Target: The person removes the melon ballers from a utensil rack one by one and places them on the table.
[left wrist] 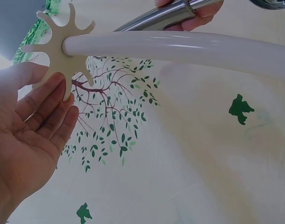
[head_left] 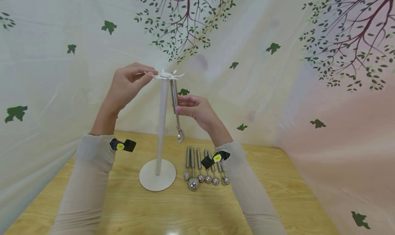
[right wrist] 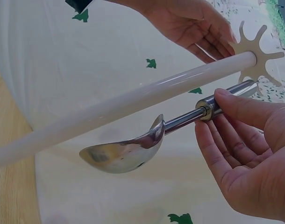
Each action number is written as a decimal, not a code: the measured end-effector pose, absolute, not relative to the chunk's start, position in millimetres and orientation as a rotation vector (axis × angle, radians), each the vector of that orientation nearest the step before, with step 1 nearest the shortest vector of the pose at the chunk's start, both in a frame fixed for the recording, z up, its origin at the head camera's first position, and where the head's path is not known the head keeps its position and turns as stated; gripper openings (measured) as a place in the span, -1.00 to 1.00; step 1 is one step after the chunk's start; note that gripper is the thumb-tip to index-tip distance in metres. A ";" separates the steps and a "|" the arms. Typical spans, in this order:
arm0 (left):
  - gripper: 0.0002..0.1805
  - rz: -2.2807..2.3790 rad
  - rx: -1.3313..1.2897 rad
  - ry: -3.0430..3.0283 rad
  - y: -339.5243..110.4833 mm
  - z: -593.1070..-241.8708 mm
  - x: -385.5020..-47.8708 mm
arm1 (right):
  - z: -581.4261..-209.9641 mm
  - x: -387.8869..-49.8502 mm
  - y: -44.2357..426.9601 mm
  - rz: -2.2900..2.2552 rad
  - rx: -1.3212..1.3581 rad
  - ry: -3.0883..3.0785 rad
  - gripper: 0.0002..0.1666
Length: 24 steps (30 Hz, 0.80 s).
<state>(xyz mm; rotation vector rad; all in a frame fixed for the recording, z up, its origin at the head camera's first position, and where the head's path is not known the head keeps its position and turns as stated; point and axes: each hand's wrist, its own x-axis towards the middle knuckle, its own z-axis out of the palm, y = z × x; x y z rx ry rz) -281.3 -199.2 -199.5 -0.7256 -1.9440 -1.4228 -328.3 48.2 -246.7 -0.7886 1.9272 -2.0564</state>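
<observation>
A white utensil stand (head_left: 162, 125) rises from a round base, with a ring of curved hooks (left wrist: 53, 41) at its top. My left hand (head_left: 128, 84) pinches one hook between thumb and fingers, on the left side. To the right of the pole, a metal ice cream scoop (right wrist: 128, 151) points bowl down, its handle's upper end close beneath the hooks. Whether that end is hung on a hook is hard to make out. My right hand (head_left: 197, 110) holds the lower part of the handle between thumb and fingertips.
Several metal scoops (head_left: 193, 184) with round heads lie in a row on the wooden table (head_left: 132, 211), right of the stand's base (head_left: 148, 176). A pale cloth (head_left: 256, 108) printed with leaves and branches hangs behind and around the table.
</observation>
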 end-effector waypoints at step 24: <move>-0.79 -1.431 -0.727 -1.940 -200.6 -199.4 -282.8 | -236.1 -327.3 49.2 -2.139 -0.716 1.921 -0.54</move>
